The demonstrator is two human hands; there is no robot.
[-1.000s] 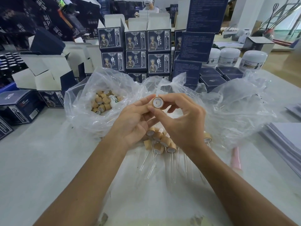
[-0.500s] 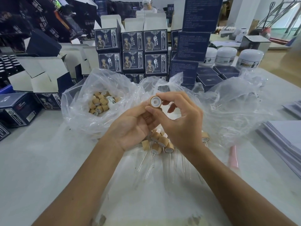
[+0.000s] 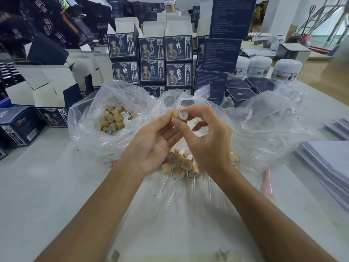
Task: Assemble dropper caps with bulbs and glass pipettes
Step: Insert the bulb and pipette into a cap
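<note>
Head view shows the right hand (image 3: pixel 205 137) pinching a cap (image 3: pixel 180 114) fitted with its white bulb. The left hand (image 3: pixel 151 146) lies open beside it. Next likely calls for a glass pipette (image 3: pixel 166 186) from below the hands.

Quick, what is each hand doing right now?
Left hand: open, palm up, fingertips by the cap.
Right hand: pinching the wooden dropper cap.

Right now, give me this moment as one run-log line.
stage: cap in hand, no pipette fitted | right hand: pinches bamboo cap | left hand: open, fingertips at cap | finished droppers: piled on table
</note>
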